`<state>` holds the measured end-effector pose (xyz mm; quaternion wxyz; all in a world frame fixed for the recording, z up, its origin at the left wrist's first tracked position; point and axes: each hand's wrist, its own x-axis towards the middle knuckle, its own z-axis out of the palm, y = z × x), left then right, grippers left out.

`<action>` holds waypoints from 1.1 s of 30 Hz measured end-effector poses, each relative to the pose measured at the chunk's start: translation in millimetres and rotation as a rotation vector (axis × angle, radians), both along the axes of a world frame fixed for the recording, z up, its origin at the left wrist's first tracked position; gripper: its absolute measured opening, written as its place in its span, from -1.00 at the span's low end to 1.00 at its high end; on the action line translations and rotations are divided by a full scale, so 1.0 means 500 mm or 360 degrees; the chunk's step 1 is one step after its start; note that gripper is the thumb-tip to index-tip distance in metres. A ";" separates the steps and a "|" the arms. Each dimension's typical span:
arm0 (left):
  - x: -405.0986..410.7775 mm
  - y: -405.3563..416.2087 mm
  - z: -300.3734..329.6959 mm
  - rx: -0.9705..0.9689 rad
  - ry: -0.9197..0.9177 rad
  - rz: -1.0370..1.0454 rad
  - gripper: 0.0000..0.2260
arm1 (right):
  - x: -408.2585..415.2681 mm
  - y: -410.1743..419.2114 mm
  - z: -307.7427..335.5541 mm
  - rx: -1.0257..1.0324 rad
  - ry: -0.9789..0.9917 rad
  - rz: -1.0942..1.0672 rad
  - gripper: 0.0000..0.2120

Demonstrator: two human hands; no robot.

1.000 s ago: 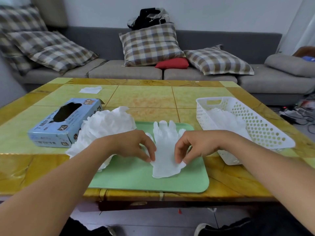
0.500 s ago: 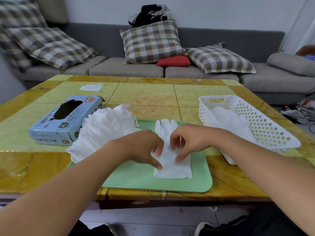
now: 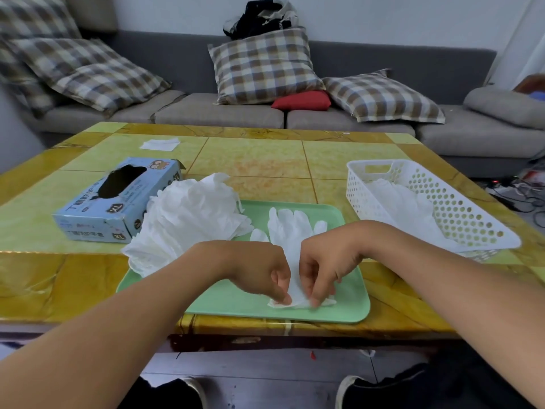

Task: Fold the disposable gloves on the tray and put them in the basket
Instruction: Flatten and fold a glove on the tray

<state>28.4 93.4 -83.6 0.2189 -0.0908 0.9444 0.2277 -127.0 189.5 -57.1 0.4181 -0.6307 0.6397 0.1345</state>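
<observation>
A white disposable glove (image 3: 290, 231) lies flat on the green tray (image 3: 230, 304), fingers pointing away from me. My left hand (image 3: 256, 268) and my right hand (image 3: 326, 265) both pinch its cuff end near the tray's front edge. A loose pile of white gloves (image 3: 188, 222) sits on the tray's left part, spilling onto the table. To the right stands the white perforated basket (image 3: 460, 214) with several white gloves inside.
A light blue glove box (image 3: 118, 202) lies left of the pile. A small white sheet (image 3: 159, 144) rests at the far left of the yellow tiled table (image 3: 265, 160). A grey sofa with checked cushions stands behind; cables lie on the floor at right.
Both hands moved from the glove's middle toward me, down to its cuff end, and now pinch it there. The view shifted slightly.
</observation>
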 end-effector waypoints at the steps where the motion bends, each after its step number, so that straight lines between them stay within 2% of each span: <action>1: 0.002 -0.004 0.012 0.0024 -0.0011 0.0013 -0.78 | -0.002 0.001 0.007 0.0046 -0.0070 -0.0042 -0.88; 3: 0.016 -0.031 0.049 0.0121 0.0106 0.0150 -0.76 | -0.008 -0.009 0.023 -0.0073 -0.0251 -0.0163 -0.89; 4: 0.030 -0.053 0.070 0.0135 0.0262 0.0273 -0.77 | -0.010 -0.021 0.028 -0.0257 -0.0320 -0.0242 -0.88; 7: 0.095 -0.135 0.110 -0.0184 0.0945 0.0828 -0.89 | 0.010 -0.071 0.016 -0.1025 -0.0346 -0.0473 -0.88; 9: 0.140 -0.180 0.101 -0.0434 0.1189 0.1188 -0.86 | 0.050 -0.109 -0.006 -0.1371 -0.0373 -0.0531 -0.81; 11: 0.180 -0.211 0.083 -0.0516 0.1155 0.1372 -0.76 | 0.107 -0.148 -0.022 -0.1453 -0.0420 -0.0488 -0.64; 13: 0.209 -0.229 0.073 -0.0348 0.0930 0.1338 -0.60 | 0.163 -0.178 -0.028 -0.1433 -0.0420 -0.0413 -0.52; 15: 0.231 -0.224 0.072 -0.0166 0.0629 0.1164 -0.35 | 0.197 -0.200 -0.034 -0.1369 -0.0377 -0.0306 -0.60; 17: 0.248 -0.221 0.066 -0.0178 0.0508 0.1033 -0.20 | 0.208 -0.211 -0.045 -0.1276 -0.0364 -0.0165 -0.76; 20: 0.265 -0.225 0.061 -0.0187 0.0507 0.1036 -0.17 | 0.190 -0.206 -0.065 -0.1234 -0.0453 -0.0207 -0.88; 23: 0.271 -0.232 0.055 -0.0082 0.0539 0.1111 -0.18 | 0.178 -0.203 -0.077 -0.1210 -0.0635 -0.0329 -0.88; 26: 0.257 -0.233 0.055 -0.0076 0.0661 0.1175 -0.30 | 0.180 -0.201 -0.081 -0.1161 -0.0650 -0.0320 -0.69; 28: 0.255 -0.234 0.056 -0.0165 0.0590 0.1083 -0.29 | 0.183 -0.200 -0.082 -0.1139 -0.0533 -0.0231 -0.60; 30: 0.259 -0.231 0.058 -0.0187 0.0503 0.1011 -0.26 | 0.175 -0.198 -0.074 -0.1127 -0.0491 -0.0188 -0.69; 33: 0.264 -0.237 0.054 -0.0185 0.0555 0.0997 -0.22 | 0.151 -0.189 -0.059 -0.1061 -0.0547 -0.0237 -0.87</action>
